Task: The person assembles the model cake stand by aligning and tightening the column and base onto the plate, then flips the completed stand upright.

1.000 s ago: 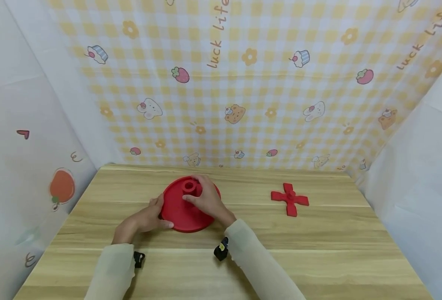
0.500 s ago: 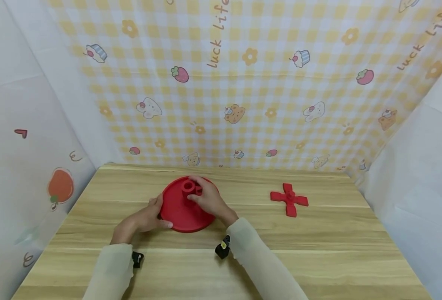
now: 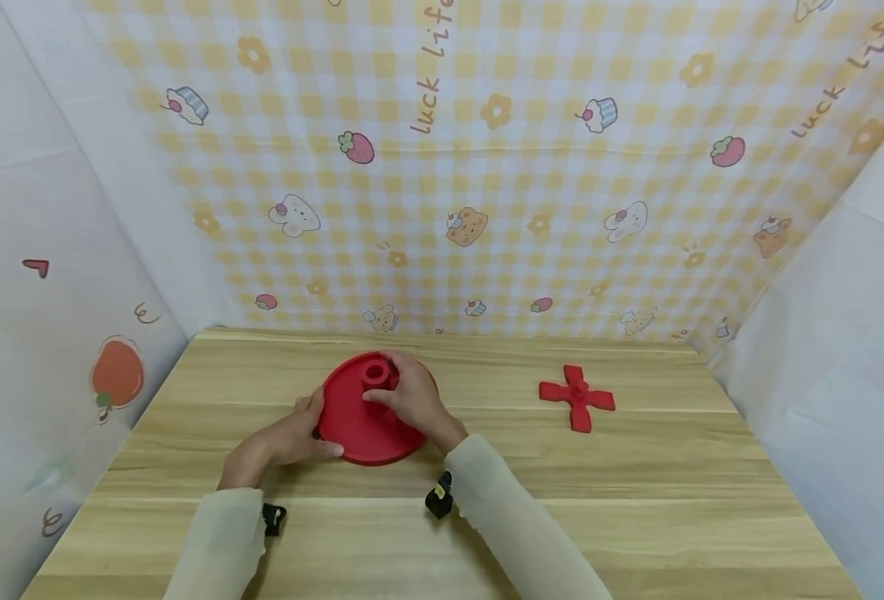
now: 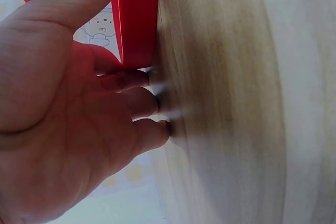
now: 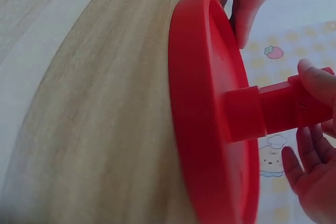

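A red round base with a raised rim (image 3: 362, 429) lies flat on the table, left of the middle. From its centre rises a short square-sided socket (image 5: 244, 114), seen in the right wrist view, with a narrower red hollow post (image 5: 281, 106) standing in it. My right hand (image 3: 415, 400) grips the upper part of that post between thumb and fingers. On the left, my left hand (image 3: 280, 442) holds the base's rim, its thumb at the near edge and its fingers along the outer side. The post's far side is hidden behind my right hand.
A red cross-shaped piece with a small central peg (image 3: 578, 396) lies to the right on the wooden table (image 3: 674, 467). A yellow checked cloth (image 3: 516, 183) hangs behind the table, and white sheets stand at both sides.
My right hand's thumb and fingers shift round the post, drawing in half a second ago and spreading again now. My left hand and the base stay nearly still.
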{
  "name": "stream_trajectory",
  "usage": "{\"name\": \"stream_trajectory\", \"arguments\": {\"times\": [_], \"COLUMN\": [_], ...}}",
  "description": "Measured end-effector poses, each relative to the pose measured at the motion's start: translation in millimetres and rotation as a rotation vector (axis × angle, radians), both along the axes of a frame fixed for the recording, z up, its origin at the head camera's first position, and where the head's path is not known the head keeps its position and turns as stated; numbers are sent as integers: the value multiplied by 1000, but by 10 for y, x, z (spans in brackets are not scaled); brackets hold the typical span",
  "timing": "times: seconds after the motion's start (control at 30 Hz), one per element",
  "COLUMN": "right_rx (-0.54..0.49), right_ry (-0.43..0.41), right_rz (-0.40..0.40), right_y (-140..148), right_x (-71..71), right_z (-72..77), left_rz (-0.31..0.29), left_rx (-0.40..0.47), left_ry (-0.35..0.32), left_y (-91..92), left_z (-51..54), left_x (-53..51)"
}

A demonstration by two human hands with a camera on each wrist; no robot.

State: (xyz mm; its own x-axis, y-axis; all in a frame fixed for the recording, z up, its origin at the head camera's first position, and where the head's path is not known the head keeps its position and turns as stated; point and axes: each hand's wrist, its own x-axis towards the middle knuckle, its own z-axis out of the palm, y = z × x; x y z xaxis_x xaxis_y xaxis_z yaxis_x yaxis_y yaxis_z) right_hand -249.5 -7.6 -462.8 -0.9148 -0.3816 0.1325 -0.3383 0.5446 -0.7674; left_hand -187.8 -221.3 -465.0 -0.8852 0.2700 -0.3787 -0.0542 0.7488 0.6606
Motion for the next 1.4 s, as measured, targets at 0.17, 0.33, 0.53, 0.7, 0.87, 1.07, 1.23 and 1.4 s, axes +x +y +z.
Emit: {"name": "stream_trajectory", "arguments": {"times": [0.17,0.33,0.53,0.7,0.87,1.07,1.23,1.4], "right_rx": [3,-45,-82,-80,-58,-21,30,0], "right_ry": [-79,-140,-131,-106,-66,-11,18,-28], "right_rz": [52,170,206,195,196,171,128,144], "right_y": [48,120,150,132,118,88,70,110], "right_x": [-8,-61,-91,-101,-99,-81,-72,-71], "right_z": [91,109,76,78,78,77,40,23], "left_rz": [0,3,2,-5,-2,-2,-10,-15], "left_rx": [9,13,19,5,-10,-13,-11,-12], "left_ry": [-4,-6,-11,-12,-16,-16,-14,-7], "left_y": [-1,-7,-5,-10,-18,-22,-22,-15], "left_z": [8,10,14,38,31,25,34,21], "left_x": [2,8,15,15,5,2,2,5]}}
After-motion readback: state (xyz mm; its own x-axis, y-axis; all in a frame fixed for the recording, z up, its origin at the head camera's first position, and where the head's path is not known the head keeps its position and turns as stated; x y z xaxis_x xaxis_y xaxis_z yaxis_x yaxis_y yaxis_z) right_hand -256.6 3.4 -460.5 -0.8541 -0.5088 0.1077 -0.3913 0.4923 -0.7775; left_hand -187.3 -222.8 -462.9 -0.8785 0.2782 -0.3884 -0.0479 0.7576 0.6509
